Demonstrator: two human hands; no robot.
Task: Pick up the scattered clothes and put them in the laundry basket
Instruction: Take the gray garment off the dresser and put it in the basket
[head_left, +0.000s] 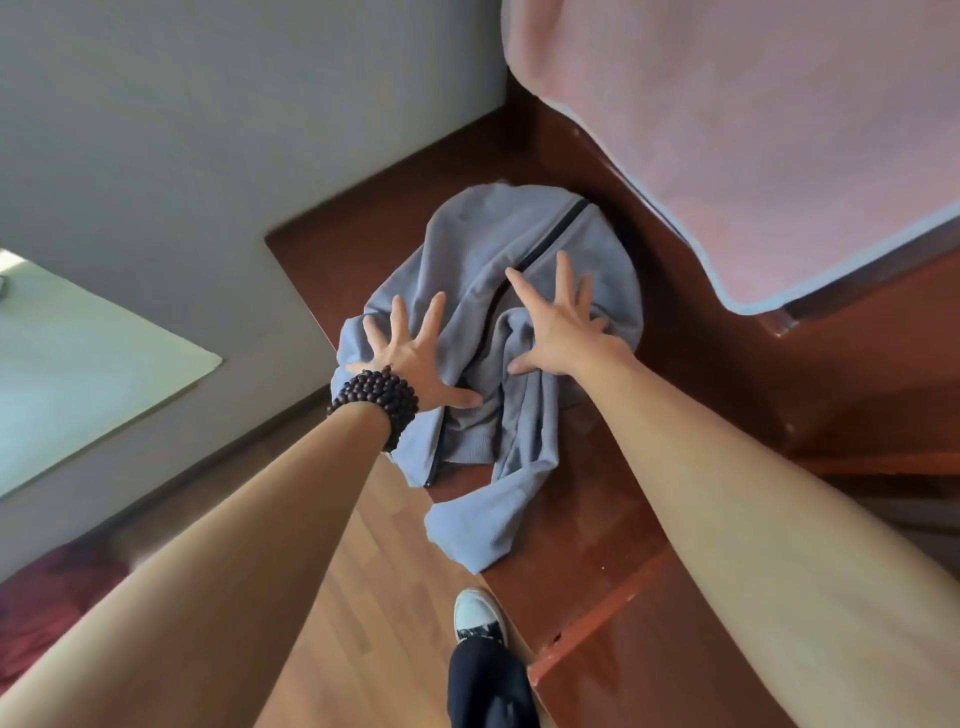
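Crumpled cotton zip jacket (483, 249): we see plain grey-blue, with a black zip line.
Beaded wrist bracelet (376, 400): dark brown.
Wooden floor (384, 587): reddish-brown, lighter orange planks nearer us.
Bed cover (753, 130): dusty pink with pale blue edging.
Canvas shoe (475, 616): white.

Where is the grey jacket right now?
Head view, centre: the grey jacket lies crumpled on the dark wooden platform beside the pink bed, under both spread hands.

Matt grey cloth garment (498, 270), glossy wood floor (395, 561)
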